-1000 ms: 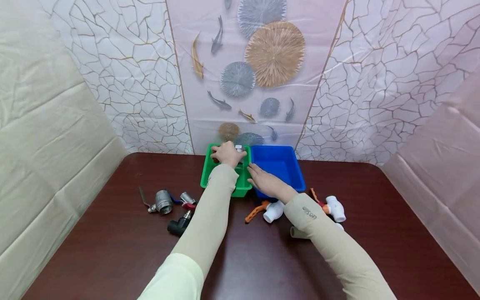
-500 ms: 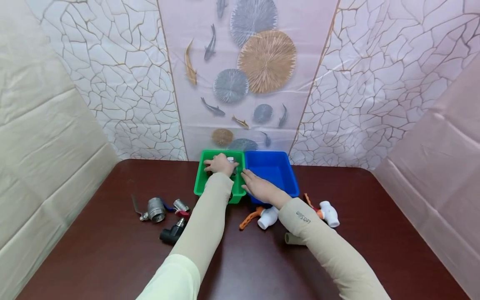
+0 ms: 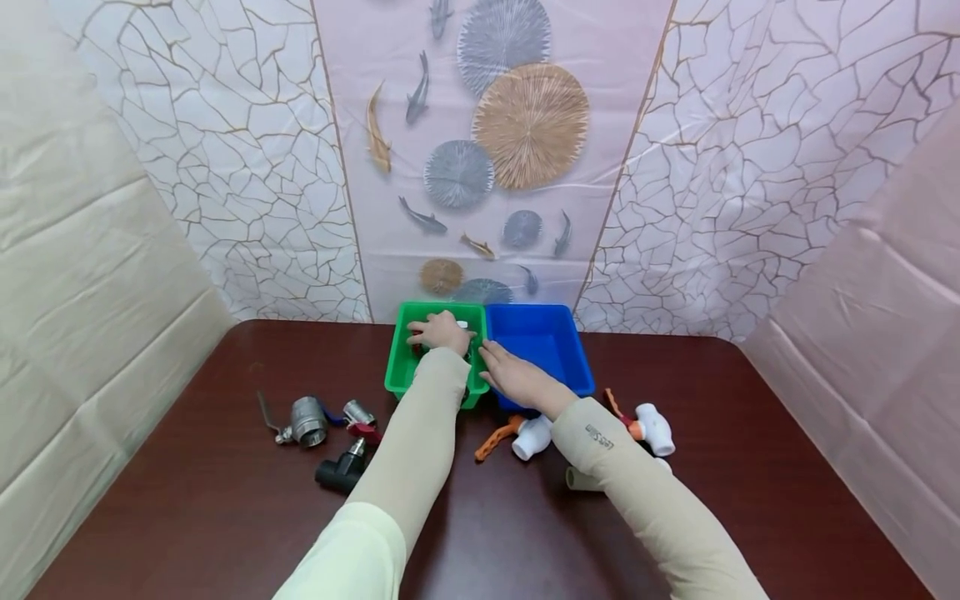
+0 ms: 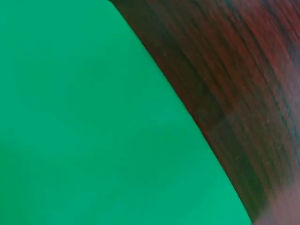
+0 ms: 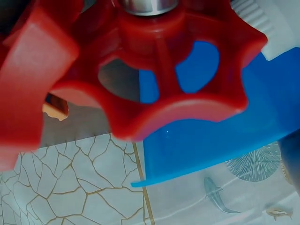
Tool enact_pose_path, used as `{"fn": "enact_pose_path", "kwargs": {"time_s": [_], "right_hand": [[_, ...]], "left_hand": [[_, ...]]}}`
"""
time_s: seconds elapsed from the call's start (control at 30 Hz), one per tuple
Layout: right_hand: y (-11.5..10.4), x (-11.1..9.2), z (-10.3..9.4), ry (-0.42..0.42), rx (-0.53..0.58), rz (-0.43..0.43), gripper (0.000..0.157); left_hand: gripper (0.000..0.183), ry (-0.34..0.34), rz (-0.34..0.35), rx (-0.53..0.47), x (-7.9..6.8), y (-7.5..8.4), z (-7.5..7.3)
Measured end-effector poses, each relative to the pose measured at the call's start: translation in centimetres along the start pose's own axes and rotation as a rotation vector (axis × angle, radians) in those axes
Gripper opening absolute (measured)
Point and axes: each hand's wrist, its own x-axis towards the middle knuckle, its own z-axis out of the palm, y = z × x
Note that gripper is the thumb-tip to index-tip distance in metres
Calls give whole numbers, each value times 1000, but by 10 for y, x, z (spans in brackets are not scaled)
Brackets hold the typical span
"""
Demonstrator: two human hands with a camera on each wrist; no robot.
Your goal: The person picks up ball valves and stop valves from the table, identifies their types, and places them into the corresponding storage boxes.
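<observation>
My left hand [image 3: 441,332] reaches down into the green tray [image 3: 397,367], its fingers bent over several fittings there. A small white part [image 3: 462,324] and a dark red part [image 3: 417,347] show beside the fingers; the fingertips are hidden, so a grip cannot be made out. The left wrist view holds only the tray's green wall [image 4: 93,117]. My right hand [image 3: 517,377] lies with straight fingers over the edge where the green and blue trays meet. The blue tray [image 3: 581,358] has nothing visible in it. Close to the right wrist camera is a red handwheel [image 5: 178,110].
Left on the brown table [image 3: 225,500] lie a metal ball valve [image 3: 308,422], a smaller metal valve [image 3: 358,412] and a black elbow-like fitting [image 3: 341,473]. Right are white valves [image 3: 532,437] with orange handles, another white valve [image 3: 655,429] and a beige pipe piece [image 3: 583,479], partly under the sleeve.
The head view has tilted, so everything sits lower and slightly further left. Both hands keep nearly the same places at the trays.
</observation>
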Motion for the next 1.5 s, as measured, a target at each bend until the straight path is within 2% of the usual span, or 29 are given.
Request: {"fn": "enact_pose_path", "kwargs": {"time_s": [0.13,0.2,0.27,0.4,0.53,0.63,0.77,0.87,1.0,1.27,1.5], "right_hand": [[3,-2,-1,9,9,-6,53],[5,-2,-1,12,17,-4,53],[8,-2,-1,16,25,-2,53],[6,-2,-1,29,43,7,53],[-3,-1,4,12,51,-2,53],[-7,0,8,-10,55,-19,54],[-8,-1,9,-3,47,0,53],[-5,-1,7,6,41,11,53],[1,-2,3,13,41,15,53],[4,0,4,7,30,6,54],[4,-1,2,-11,59,7,54]], "left_hand": [[49,33,-18,-52,1,2,-1],[37,22,-12,-106,-1,2,-8],[30,-10,5,-147,-2,2,-15],[34,-99,73,-156,-7,-2,-27],[38,-179,165,-27,-6,-17,-28],[34,-206,274,68,-5,-28,-31],[21,-192,440,72,-2,-35,-37],[21,-189,497,54,0,-35,-39],[25,-174,527,54,2,-31,-41],[26,-171,560,71,1,-36,-50],[30,-154,573,46,-1,-43,-54]]}}
